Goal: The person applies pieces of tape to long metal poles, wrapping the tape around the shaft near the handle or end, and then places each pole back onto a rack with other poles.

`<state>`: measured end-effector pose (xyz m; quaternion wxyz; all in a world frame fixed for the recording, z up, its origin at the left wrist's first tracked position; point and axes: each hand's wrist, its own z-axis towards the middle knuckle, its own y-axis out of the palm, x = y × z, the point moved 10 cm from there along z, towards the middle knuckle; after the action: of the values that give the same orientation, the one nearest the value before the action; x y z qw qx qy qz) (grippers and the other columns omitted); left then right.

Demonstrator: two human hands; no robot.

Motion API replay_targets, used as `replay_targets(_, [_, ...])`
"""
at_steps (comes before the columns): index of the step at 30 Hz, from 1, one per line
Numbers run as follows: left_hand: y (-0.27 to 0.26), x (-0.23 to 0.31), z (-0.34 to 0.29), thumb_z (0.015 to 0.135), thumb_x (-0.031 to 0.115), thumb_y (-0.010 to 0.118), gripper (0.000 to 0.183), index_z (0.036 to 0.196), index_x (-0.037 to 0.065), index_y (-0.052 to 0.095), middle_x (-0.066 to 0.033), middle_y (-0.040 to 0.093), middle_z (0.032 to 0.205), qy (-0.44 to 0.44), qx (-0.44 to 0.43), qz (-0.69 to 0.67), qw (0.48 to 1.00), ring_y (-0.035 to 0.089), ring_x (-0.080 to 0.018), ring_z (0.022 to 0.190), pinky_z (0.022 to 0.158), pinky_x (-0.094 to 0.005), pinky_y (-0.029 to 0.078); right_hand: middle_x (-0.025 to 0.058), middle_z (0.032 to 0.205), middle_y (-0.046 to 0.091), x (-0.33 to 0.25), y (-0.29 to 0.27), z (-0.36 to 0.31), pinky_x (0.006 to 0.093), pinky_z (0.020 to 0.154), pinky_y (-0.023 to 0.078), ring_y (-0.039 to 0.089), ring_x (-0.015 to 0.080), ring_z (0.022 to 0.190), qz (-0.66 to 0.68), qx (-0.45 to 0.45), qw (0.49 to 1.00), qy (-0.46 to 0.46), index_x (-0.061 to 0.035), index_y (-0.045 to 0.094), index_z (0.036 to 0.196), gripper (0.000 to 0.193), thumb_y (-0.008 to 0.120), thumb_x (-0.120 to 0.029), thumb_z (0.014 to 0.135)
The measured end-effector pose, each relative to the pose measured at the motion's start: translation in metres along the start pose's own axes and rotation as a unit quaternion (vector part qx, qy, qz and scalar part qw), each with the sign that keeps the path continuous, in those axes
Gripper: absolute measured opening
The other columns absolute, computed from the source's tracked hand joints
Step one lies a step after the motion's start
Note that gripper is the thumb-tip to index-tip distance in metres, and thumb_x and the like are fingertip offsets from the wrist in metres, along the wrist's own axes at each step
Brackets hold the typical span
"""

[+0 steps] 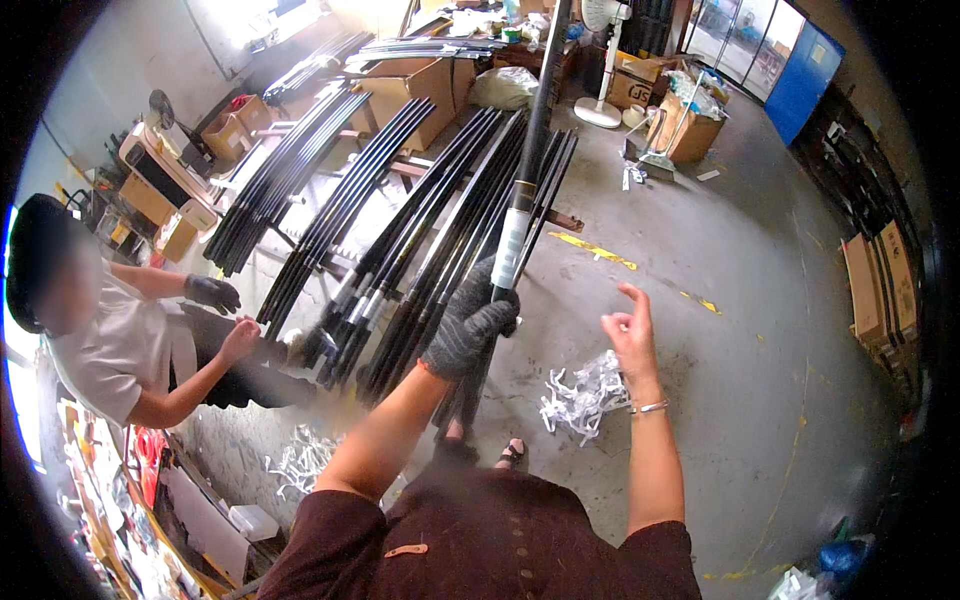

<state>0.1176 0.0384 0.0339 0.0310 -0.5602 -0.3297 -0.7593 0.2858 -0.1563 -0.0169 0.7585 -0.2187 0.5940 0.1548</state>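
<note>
Grey-gloved left grip point(468, 325) clamps a black pole point(539, 110), while the bare right grip point(634, 345) hovers, fingers point(638, 302) apart.

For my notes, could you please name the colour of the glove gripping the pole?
The glove is dark grey with lighter streaks, best in the head view.
</note>
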Motion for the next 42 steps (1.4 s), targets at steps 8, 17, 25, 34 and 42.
replay_targets(8, [0.006, -0.029, -0.008, 0.083, 0.006, 0.068, 0.055, 0.133, 0.002, 0.044, -0.003, 0.06, 0.104, -0.108, -0.038, 0.096, 0.989, 0.055, -0.0103, 0.089, 0.077, -0.0267, 0.048, 0.0047, 0.07, 0.057, -0.127, 0.089, -0.012, 0.0282, 0.056, 0.044, 0.052, 0.0109, 0.061, -0.119, -0.106, 0.978, -0.137, -0.0002, 0.065, 0.089, 0.017, 0.071, -0.013, 0.08])
replay_targets(17, [0.017, -0.005, -0.003, 0.084, -0.002, 0.062, 0.051, 0.131, 0.002, 0.044, -0.0071, 0.056, 0.103, 0.18, 0.004, 0.288, 0.94, 0.052, -0.0152, 0.094, 0.085, -0.0302, 0.046, 0.0149, 0.077, 0.063, -0.143, 0.104, -0.019, 0.038, 0.057, 0.047, 0.06, 0.0319, 0.063, -0.3, -0.049, 0.927, -0.22, -0.0012, 0.065, 0.083, 0.01, 0.066, -0.009, 0.078])
replay_targets(25, [0.026, -0.011, 0.004, 0.081, 0.004, 0.07, 0.05, 0.127, 0.003, 0.05, -0.0032, 0.059, 0.095, 0.087, -0.023, 0.205, 0.975, 0.054, -0.0111, 0.088, 0.078, -0.0271, 0.048, 0.0112, 0.066, 0.054, -0.161, 0.099, -0.029, 0.0319, 0.051, 0.042, 0.053, 0.0233, 0.053, -0.186, -0.101, 0.947, -0.242, -0.0018, 0.06, 0.074, 0.004, 0.063, -0.001, 0.072])
replay_targets(34, [0.019, -0.051, 0.004, 0.074, 0.028, 0.081, 0.06, 0.123, 0.003, 0.056, -0.0038, 0.064, 0.102, -0.073, -0.072, 0.098, 0.99, 0.059, -0.0109, 0.09, 0.079, -0.0272, 0.05, -0.0011, 0.07, 0.05, -0.119, 0.076, -0.011, 0.025, 0.059, 0.041, 0.045, 0.0084, 0.064, -0.113, -0.121, 0.978, -0.124, -0.0028, 0.058, 0.087, 0.039, 0.082, -0.031, 0.074])
replay_targets(42, [0.015, -0.02, -0.014, 0.075, 0.005, 0.071, 0.049, 0.122, 0.002, 0.054, -0.0006, 0.06, 0.084, -0.101, -0.154, 0.035, 0.982, 0.058, -0.0088, 0.072, 0.061, -0.026, 0.049, 0.0097, 0.07, 0.053, -0.134, 0.105, -0.014, 0.0302, 0.056, 0.041, 0.051, 0.0181, 0.061, -0.124, -0.171, 0.962, -0.172, 0.0016, 0.06, 0.079, 0.011, 0.069, -0.005, 0.082])
